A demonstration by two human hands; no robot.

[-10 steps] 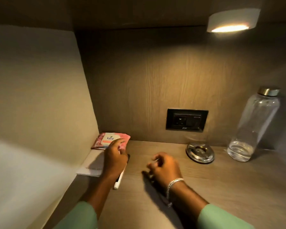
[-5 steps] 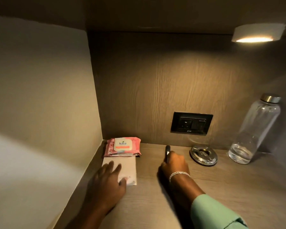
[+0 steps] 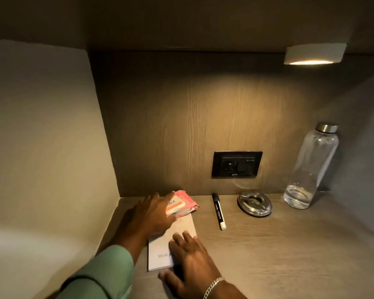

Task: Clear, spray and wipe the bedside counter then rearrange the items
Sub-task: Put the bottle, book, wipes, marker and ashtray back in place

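Back row along wall crowded: wipes pack under left hand, marker, ashtray, water bottle at far right. Notepad, with right hand flat on it, fills near-left corner by side wall. Counter bare across near right; narrow lane between marker and ashtray.

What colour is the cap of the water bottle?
Silver, a metallic cap on the clear water bottle; the head view shows it best.
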